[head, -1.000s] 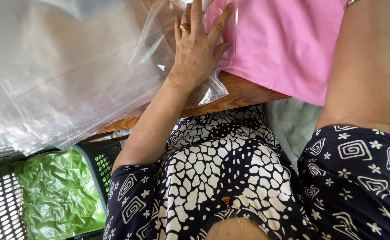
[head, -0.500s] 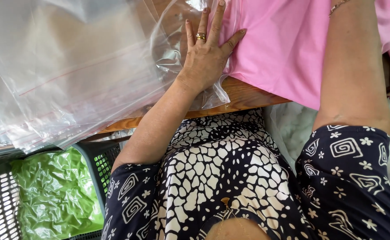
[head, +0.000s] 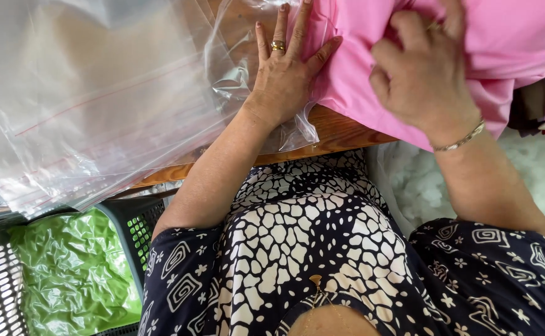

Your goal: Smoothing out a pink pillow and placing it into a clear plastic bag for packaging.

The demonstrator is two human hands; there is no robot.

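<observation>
Pink cloth (head: 372,68) under both — left hand (head: 285,71) spread flat, right hand (head: 424,74) bunching it.

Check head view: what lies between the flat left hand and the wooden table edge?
Crumpled clear plastic bag lies under the left hand, over the wooden table edge; head view.

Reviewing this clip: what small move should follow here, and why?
Probably slide the pink cloth leftward into the clear plastic bag. The left hand lies flat on the bag at the cloth's edge, and the right hand bunches the cloth, which looks mostly outside the bag.
</observation>
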